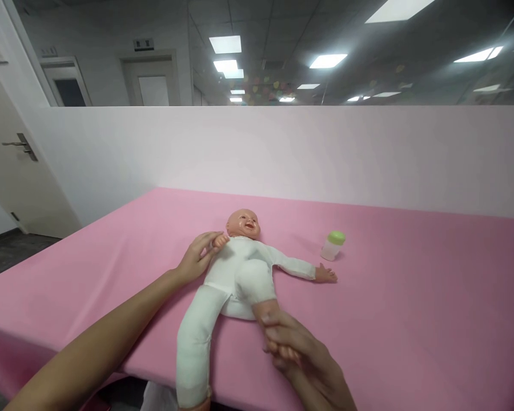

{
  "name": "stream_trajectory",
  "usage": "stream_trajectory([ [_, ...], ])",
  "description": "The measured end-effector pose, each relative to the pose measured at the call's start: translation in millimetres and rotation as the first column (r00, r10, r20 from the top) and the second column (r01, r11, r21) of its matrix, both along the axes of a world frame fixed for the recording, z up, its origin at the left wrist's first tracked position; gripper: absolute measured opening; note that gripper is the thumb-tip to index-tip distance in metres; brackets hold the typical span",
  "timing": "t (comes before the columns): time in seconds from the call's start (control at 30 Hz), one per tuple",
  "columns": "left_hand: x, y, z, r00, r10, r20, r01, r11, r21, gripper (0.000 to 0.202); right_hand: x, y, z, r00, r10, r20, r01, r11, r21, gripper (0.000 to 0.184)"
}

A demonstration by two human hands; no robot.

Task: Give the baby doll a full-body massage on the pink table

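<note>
Left grip [197, 258] is curled loosely around the small hand of a doll [240, 268], holding that hand folded up beside the doll's head. Right grip [293, 345] is closed around the foot of the doll's raised leg, fingers wrapped across it, close to the near edge of the surface [411, 297].

One doll, in a white one-piece suit, lies on its back around the middle of the surface. Its long axis runs from the far edge towards the near edge, leaning a little to the left as it comes nearer. The head points to the far edge. One leg lies straight, and its end hangs over the near edge. The other leg is bent with the knee lifted. The free arm stretches out flat towards the right edge.

One small clear bottle [334, 245] with a green lid stands near that outstretched hand, slightly farther back and not touching it.

A smooth pink cloth covers the surface, reaching past the right side of the view. Along its far edge stands a pale partition [282, 148] with glass above it, through which a grey ceiling with several lit square panels and two closed doors can be seen. Beyond the far left corner is one pale door [21, 182] with a metal lever handle [23, 145].
</note>
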State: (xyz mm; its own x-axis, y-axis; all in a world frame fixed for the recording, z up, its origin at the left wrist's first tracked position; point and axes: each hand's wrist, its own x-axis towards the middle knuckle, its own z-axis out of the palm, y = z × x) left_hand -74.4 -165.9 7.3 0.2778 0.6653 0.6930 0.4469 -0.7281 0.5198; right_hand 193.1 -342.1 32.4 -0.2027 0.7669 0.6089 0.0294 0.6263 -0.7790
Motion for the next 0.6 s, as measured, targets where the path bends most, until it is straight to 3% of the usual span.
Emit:
stream_trajectory([
  [0.13,3,-5,1.9,0.974,-0.06,-0.219,0.092,0.986,0.137,0.036,-22,25,4.1,0.994,0.035,0.106,-0.031,0.999,-0.038,0.025],
  [0.3,2,-4,3.6,0.957,-0.047,-0.286,0.097,0.982,0.163,0.037,-40,32,5.1,0.985,0.051,0.166,-0.043,0.998,-0.051,0.025],
  [0.47,0,-1,2.4,0.974,-0.061,-0.216,0.096,0.983,0.155,0.036,-29,25,-2.0,1.0,0.019,0.02,-0.018,0.999,-0.036,0.026],
  [0.6,-3,1,1.1,0.998,-0.028,-0.048,0.028,1.0,0.005,0.034,-3,16,-13.0,0.992,-0.055,-0.113,0.058,0.998,0.024,0.025],
])
